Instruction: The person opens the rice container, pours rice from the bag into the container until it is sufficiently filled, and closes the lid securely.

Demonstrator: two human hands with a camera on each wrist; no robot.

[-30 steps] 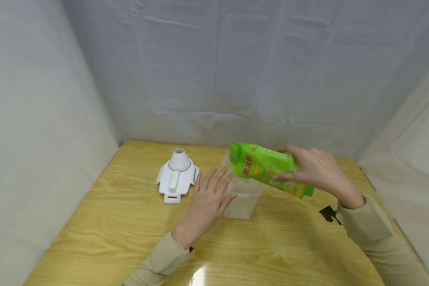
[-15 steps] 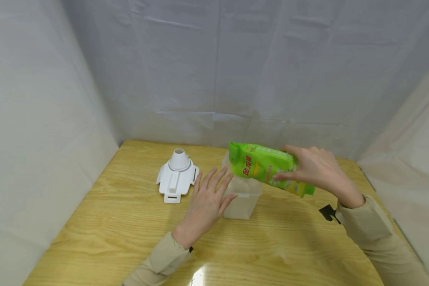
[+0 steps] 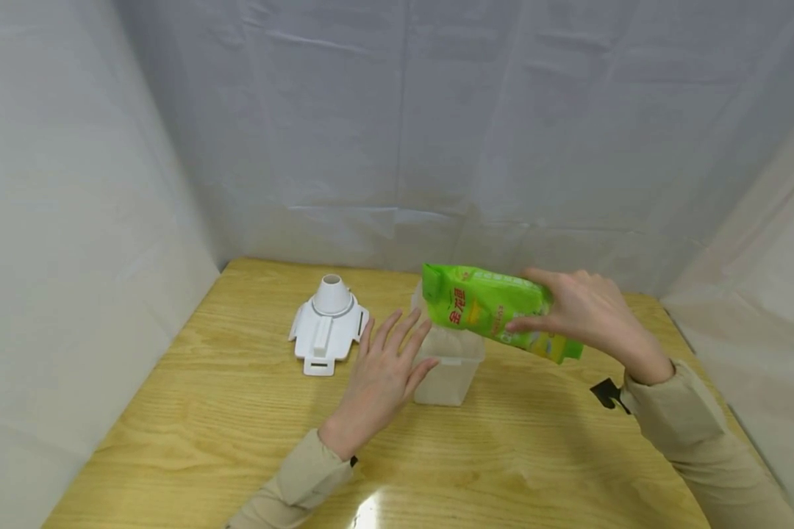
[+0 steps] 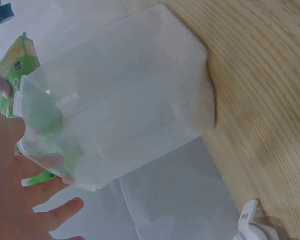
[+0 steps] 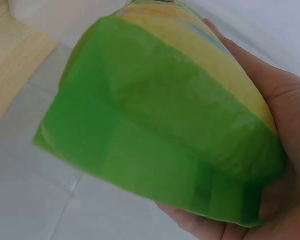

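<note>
My right hand [image 3: 582, 312] grips a green bag [image 3: 490, 305] with red print and yellow patches. The bag is tilted, its far end over the mouth of a translucent plastic container [image 3: 443, 382] that stands on the table. In the right wrist view the bag's folded green base [image 5: 155, 125] faces the camera, fingers and thumb on either side. My left hand [image 3: 380, 375] has its fingers spread at the container's left side, right at the rim. Seen from the left wrist, the container [image 4: 130, 95] shows cloudy walls, with the green bag [image 4: 17, 65] beyond its rim.
Left of the container, a white plastic lid-like piece [image 3: 320, 330] with a cone-shaped spout lies on the wooden table [image 3: 192, 441]. Pale sheeting [image 3: 397, 132] hangs behind the table and on both sides. A black strap end [image 3: 609, 394] sticks out by the right sleeve.
The bag's far end has shifted very slightly left and its near end has risen a little. My left hand, the container and the white piece stay where they were.
</note>
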